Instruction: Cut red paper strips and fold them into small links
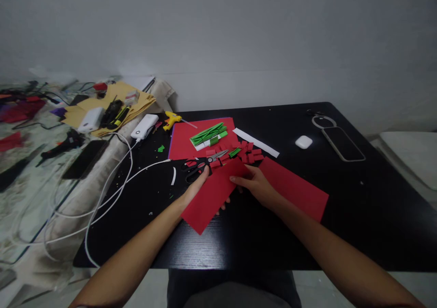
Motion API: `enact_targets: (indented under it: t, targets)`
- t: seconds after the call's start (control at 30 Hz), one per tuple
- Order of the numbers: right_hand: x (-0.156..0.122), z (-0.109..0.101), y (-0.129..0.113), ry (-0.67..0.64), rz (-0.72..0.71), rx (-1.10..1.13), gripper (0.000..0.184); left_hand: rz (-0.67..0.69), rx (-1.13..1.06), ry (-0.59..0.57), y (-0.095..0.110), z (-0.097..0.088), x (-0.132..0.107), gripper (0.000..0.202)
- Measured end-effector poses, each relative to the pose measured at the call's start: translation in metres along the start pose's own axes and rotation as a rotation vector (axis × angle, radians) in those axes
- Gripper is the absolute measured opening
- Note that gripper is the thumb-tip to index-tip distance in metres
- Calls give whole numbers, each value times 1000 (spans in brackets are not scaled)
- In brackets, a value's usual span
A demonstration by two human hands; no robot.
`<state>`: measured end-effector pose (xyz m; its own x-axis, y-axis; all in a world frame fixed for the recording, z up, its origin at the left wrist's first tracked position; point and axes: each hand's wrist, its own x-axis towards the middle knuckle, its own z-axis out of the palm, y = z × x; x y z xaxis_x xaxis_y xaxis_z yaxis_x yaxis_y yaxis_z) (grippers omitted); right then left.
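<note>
Both my hands hold a red paper sheet (213, 196) a little above the black table (358, 207). My left hand (198, 186) grips its left edge, fingers under the sheet and thumb on top. My right hand (254, 186) pinches its upper right edge. A second red sheet (297, 189) lies flat under my right wrist. Black-handled scissors (200, 164) lie just beyond my left hand. Small red paper pieces (247, 153) and green strips (209, 134) rest on another red sheet (184, 141) further back.
A yellow glue gun (171, 119), a white power bank (145, 126) with white cables (112, 192), a white strip (256, 142), an earbud case (303, 141) and a phone (342, 143) lie on the table. To the left, a cluttered surface holds tools and brown envelopes (112, 103).
</note>
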<state>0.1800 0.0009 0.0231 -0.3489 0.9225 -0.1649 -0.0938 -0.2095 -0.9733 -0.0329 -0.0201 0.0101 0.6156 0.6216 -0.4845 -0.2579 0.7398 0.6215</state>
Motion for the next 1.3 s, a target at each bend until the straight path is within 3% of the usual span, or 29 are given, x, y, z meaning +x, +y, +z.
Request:
enact_targets:
  t: [0.13, 0.37, 0.6, 1.03, 1.3]
  targets:
    - [0, 0, 2, -16, -21, 1, 32, 54, -29, 9, 1, 4, -4, 83]
    - [1, -1, 2, -41, -6, -42, 34, -57, 6, 106, 1, 14, -8, 73]
    - [0, 1, 2, -35, -4, -76, 38, 98, 101, 28, -2, 15, -6, 66]
    - [-1, 1, 1, -51, -43, -102, 31, 148, 290, 127, 2, 19, -9, 51]
    - [4, -3, 6, -25, -8, 165, 38, 220, 476, 192, 7, 21, -11, 42]
